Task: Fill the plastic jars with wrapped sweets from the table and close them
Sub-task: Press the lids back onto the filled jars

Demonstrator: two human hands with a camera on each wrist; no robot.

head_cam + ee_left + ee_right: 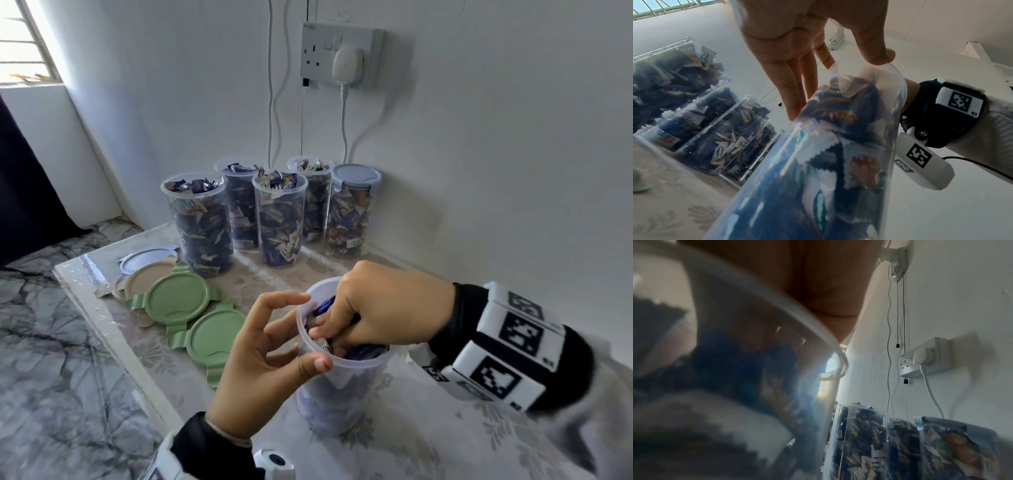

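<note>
The step in hand looks like topping up the sixth jar: the open plastic jar stands nearest the person, almost full of blue-wrapped sweets. The left hand steadies it, thumb on the near rim and index finger touching the rim's far-left side, the other fingers lying fairly straight along the jar's wall, loosely spread rather than clenched; the left wrist view shows the same light hold on the jar. The right hand reaches down into the mouth, fingers curled among the sweets, pressing or bunching them; whether it actually grips any cannot be told, since the fingertips are buried and the right wrist view is blurred.

The next move probably calls for drawing the right hand out and reaching left of the left hand's fingers for a lid, then seating it squarely on the rim.

Just left of those fingers lie two green lids, with a beige lid and a pale blue lid beyond, overlapping. Farther off, against the wall, stand four filled open jars and one closed jar.
</note>
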